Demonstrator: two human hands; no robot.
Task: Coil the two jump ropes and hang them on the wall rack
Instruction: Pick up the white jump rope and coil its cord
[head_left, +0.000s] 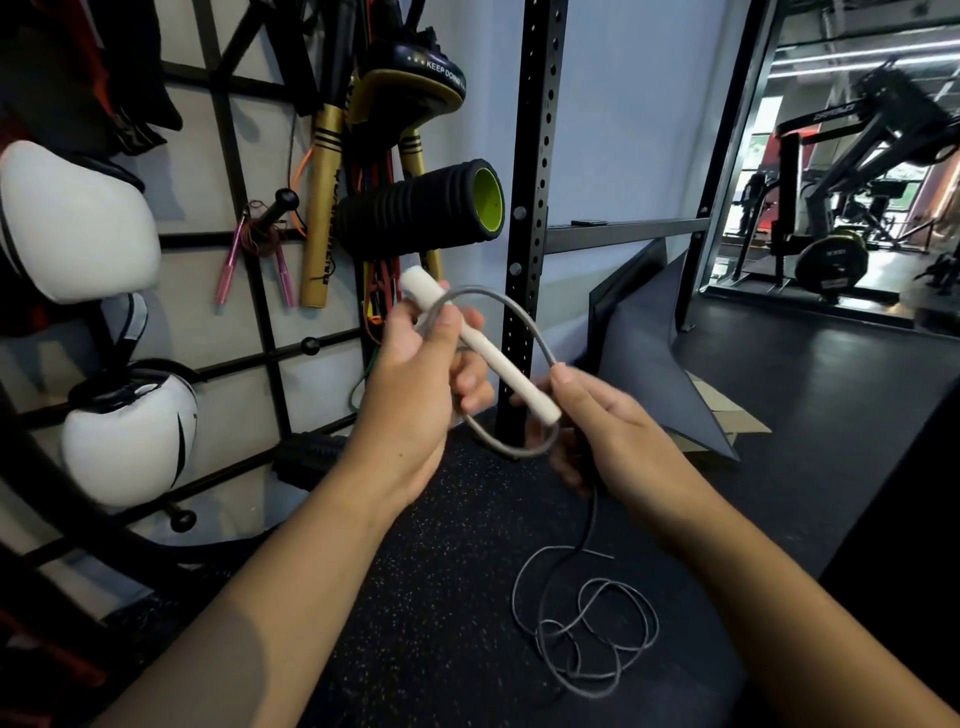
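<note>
My left hand (415, 384) grips the white handle (485, 353) of a grey jump rope, with the handle slanting up to the left. One grey loop (524, 322) arcs from the handle over to my right hand (608, 426), which pinches the cord. Below my hands the rest of the cord (587, 634) lies in loose tangled loops on the black speckled floor. A second rope with pink handles (260, 260) hangs coiled on a black peg of the wall rack (270, 338) at the left.
The rack grid also carries white boxing gloves (78, 223), gold sticks (322, 218), resistance bands and a black-green foam roller (421, 208). A perforated black upright (524, 218) stands just behind my hands. Dark mats (660, 364) lean at the right; gym machines sit beyond.
</note>
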